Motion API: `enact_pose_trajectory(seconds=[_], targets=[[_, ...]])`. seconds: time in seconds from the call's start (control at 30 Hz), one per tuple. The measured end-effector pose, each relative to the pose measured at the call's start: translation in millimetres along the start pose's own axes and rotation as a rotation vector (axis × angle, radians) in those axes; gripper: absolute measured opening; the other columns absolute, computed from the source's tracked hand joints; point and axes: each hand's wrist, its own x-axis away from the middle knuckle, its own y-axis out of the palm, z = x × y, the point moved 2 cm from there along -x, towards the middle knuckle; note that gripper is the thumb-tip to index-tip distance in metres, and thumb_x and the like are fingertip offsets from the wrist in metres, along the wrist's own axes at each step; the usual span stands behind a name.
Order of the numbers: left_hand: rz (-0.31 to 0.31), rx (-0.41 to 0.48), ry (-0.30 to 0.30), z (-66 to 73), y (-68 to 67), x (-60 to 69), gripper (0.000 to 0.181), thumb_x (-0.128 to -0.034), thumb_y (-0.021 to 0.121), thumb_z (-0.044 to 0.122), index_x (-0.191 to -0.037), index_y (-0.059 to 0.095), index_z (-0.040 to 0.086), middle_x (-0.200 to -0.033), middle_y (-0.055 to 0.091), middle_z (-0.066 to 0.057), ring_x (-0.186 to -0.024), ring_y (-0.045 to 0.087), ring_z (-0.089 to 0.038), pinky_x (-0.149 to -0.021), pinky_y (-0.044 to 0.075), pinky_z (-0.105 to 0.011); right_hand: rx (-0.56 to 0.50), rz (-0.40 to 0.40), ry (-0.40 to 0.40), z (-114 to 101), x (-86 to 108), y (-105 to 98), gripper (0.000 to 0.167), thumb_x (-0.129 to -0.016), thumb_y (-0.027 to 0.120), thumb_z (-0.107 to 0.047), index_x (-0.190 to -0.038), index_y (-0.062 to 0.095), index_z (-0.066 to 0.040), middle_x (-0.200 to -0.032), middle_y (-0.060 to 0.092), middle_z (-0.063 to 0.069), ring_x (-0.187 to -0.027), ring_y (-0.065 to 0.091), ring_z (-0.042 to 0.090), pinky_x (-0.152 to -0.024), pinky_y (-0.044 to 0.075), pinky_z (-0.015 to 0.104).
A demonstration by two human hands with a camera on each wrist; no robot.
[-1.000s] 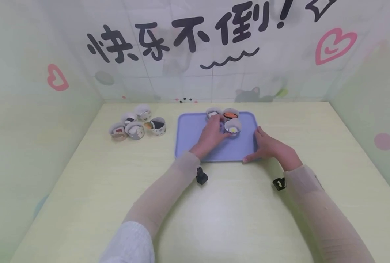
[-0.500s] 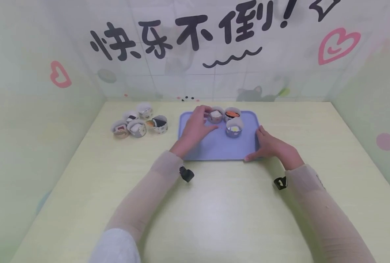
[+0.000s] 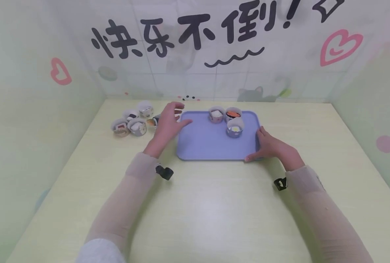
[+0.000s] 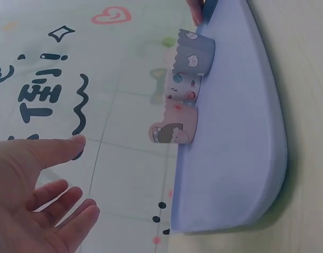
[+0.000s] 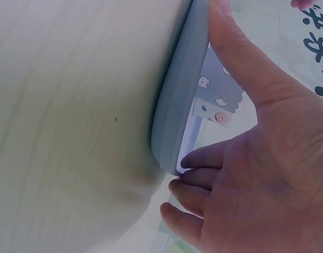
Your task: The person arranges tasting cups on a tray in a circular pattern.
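Observation:
In the head view my left hand [image 3: 168, 124], fingers spread and holding nothing, hovers left of the blue tray [image 3: 204, 146], partly hiding a cup with orange and dark contents [image 3: 151, 122]. My right hand [image 3: 272, 146] grips the tray's right side, thumb at the near edge. Three paper cups stand on the tray: one with white contents [image 3: 216, 115], one with orange contents [image 3: 233, 115] and, nearer, one with white and yellow contents [image 3: 235, 131]. The left wrist view has my empty left hand [image 4: 43, 195] beside the tray [image 4: 235, 137]; in the right wrist view, my right hand [image 5: 272, 132] touches its rim [image 5: 177, 105].
At the table's back left, several more paper cups stand close together, among them one with red and white contents [image 3: 120, 129] and one with white contents [image 3: 137, 128]. A printed wall [image 3: 181, 84] rises behind the table, with side walls left and right.
My left hand has moved left from the cups on the tray to the left group, its fingers now apart. The cup it was at stays on the tray. My right hand remains at the tray.

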Motion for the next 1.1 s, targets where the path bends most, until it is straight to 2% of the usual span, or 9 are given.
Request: enact_pose_trajectory(seconds=[0.33,0.43,0.73,0.97,1.1], targets=[[0.065,0.065,-0.075,-26.5,-42.1,5.0,0.056,-0.0884,0.075,0.014,-0.135,0.048,0.000,-0.140,0.050,-0.018,-0.133,0.051,-0.034,-0.110,0.049,-0.040,-0.011,0.000,-0.001,0,0.3,0,0.136,-0.075,0.083,-0.052,-0.150,-0.006,0.018,-0.158,-0.012,0.039,-0.149,-0.001,0.054,-0.124,0.010,0.061],[0.091,0.084,-0.077,-34.1,-56.8,8.3,0.057,-0.0884,0.075,0.016,-0.135,0.048,-0.001,-0.140,0.051,-0.019,-0.134,0.051,-0.035,-0.111,0.048,-0.041,-0.015,-0.006,0.004,1,1.3,0,0.136,-0.075,0.083,-0.052,-0.150,-0.006,0.017,-0.159,-0.013,0.039,-0.149,-0.001,0.054,-0.124,0.010,0.061],[0.183,0.035,-0.123,-57.2,-102.8,19.3,0.056,-0.0925,0.070,0.012,-0.140,0.043,-0.001,-0.144,0.050,-0.019,-0.136,0.049,-0.034,-0.115,0.044,-0.043,-0.016,-0.007,-0.002,2,0.1,0,0.137,-0.075,0.083,-0.053,-0.150,-0.007,0.017,-0.159,-0.013,0.039,-0.149,-0.002,0.053,-0.124,0.010,0.061],[0.219,0.007,-0.182,-81.2,-131.3,27.5,0.059,-0.0950,0.066,0.013,-0.146,0.038,0.001,-0.150,0.046,-0.018,-0.139,0.046,-0.036,-0.118,0.040,-0.043,-0.002,-0.002,0.001,6,-2.8,1,0.137,-0.074,0.082,-0.055,-0.151,-0.007,0.017,-0.159,-0.013,0.039,-0.149,-0.002,0.054,-0.124,0.010,0.061],[0.245,-0.023,-0.229,-95.3,-147.1,32.6,0.065,-0.0942,0.068,0.018,-0.149,0.036,0.002,-0.154,0.042,-0.017,-0.143,0.041,-0.034,-0.120,0.038,-0.041,-0.004,-0.004,-0.008,5,-3.1,1,0.139,-0.074,0.082,-0.057,-0.151,-0.008,0.016,-0.159,-0.013,0.038,-0.149,-0.002,0.054,-0.124,0.010,0.062]])
